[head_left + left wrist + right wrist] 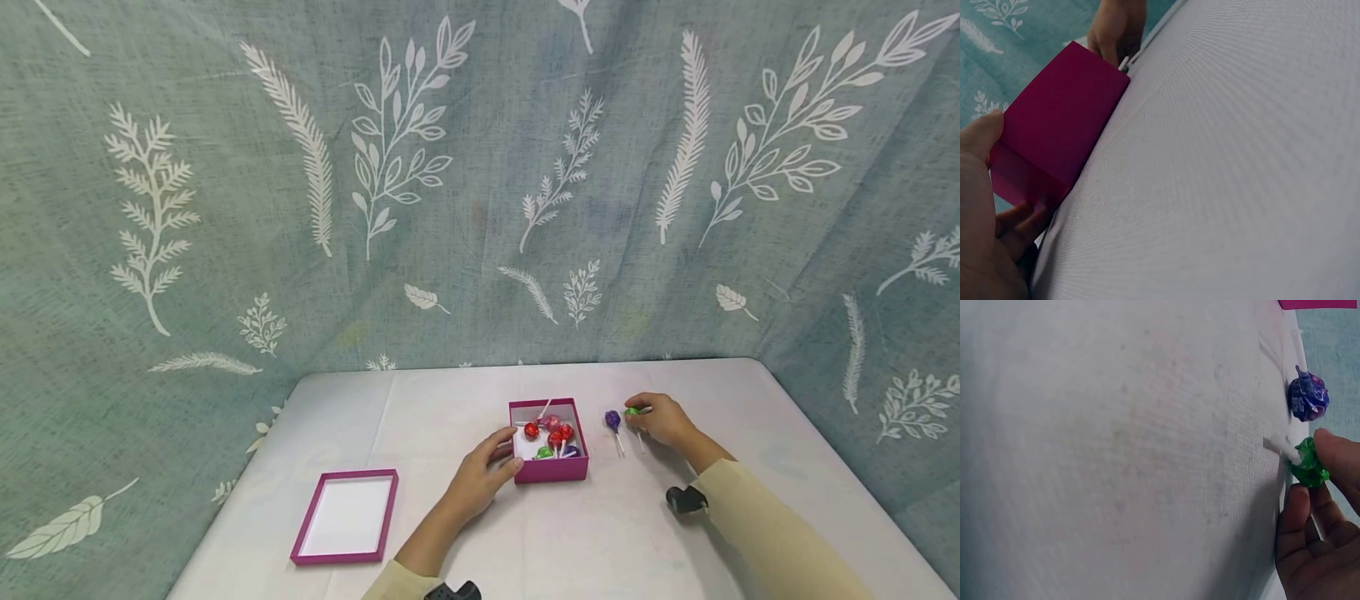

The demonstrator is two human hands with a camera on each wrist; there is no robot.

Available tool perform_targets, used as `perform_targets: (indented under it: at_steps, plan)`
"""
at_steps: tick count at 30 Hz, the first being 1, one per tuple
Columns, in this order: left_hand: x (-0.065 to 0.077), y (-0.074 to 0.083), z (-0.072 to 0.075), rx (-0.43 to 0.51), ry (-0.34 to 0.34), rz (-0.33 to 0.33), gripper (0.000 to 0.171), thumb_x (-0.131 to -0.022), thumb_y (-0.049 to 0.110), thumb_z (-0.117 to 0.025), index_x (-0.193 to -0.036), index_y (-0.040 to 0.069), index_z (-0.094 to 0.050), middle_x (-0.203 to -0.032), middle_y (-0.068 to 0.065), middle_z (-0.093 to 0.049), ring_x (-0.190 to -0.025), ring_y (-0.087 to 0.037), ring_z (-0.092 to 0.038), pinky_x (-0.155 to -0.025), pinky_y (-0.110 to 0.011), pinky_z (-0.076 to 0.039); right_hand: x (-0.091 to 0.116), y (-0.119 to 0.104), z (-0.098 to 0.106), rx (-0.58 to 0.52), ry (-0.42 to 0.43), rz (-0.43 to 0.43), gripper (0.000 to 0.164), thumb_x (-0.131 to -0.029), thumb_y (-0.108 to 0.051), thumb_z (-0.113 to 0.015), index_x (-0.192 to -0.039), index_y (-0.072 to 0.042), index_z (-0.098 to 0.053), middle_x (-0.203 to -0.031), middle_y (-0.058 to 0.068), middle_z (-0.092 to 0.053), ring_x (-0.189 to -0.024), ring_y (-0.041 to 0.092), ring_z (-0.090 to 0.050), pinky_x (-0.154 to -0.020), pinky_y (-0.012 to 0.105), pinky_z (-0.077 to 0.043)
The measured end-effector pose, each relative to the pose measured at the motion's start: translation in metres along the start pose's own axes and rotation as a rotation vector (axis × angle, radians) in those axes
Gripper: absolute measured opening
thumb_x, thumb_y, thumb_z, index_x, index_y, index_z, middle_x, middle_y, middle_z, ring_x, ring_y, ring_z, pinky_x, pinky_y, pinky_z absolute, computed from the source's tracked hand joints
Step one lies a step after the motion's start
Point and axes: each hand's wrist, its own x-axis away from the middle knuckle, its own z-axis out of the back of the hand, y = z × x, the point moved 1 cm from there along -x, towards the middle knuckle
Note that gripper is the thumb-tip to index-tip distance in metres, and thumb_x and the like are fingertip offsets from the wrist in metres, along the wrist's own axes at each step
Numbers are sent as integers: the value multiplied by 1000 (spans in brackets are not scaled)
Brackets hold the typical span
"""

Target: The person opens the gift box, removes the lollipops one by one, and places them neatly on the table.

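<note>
With the grip of our right hand [663,419] we pinch the green lollipop [1311,465] at the table [600,542], a purple lollipop [612,419] lying between it and the box [551,472] our loosely spread left hand [474,482] touches.

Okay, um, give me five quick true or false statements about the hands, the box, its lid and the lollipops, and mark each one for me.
1. The right hand holds a green lollipop. True.
2. The magenta box has red lollipops in it. True.
3. The left hand holds a lollipop by its stick. False: it touches the outside of the magenta box.
4. The lid covers the magenta box. False: it lies apart on the table, left of the box.
5. The purple lollipop nearest the right hand lies outside the box. True.
</note>
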Motion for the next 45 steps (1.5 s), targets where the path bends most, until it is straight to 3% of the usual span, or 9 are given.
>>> perform_targets:
  at_steps: [14, 21, 32, 45]
  plan:
    - [1, 2, -1, -4, -3, 7, 59, -95, 41, -61, -148, 22, -42, -146, 2, -45, -126, -18, -51, -106, -50, -36, 1, 6, 9, -13, -25, 4, 31, -90, -8, -69, -120, 1, -63, -119, 19, -60, -106, 33, -59, -76, 37, -55]
    - [1, 3, -2, 3, -5, 7, 57, -95, 38, -61, -147, 22, -43, -146, 3, -46, -126, -18, -51, -106, -50, -37, 6, -4, 22, 65, -38, 59, 32, -90, -11, -69, -119, 1, -64, -118, 20, -61, -101, 33, -61, -77, 42, -52]
    - [-1, -2, -2, 1, -3, -6, 61, -94, 45, -61, -147, 21, -43, -145, 1, -47, -125, -19, -52, -106, -50, -37, 12, -40, 28, 134, -91, 147, 30, -90, -8, -68, -119, 1, -64, -117, 20, -62, -98, 29, -60, -76, 40, -53]
    - [-1, -4, 0, 24, 3, -18, 61, -93, 45, -62, -146, 20, -45, -145, 0, -48, -124, -19, -53, -104, -47, -39, 27, -98, -1, 97, -177, 246, 25, -89, -6, -70, -114, -6, -68, -104, 5, -66, -91, 17, -62, -71, 32, -54]
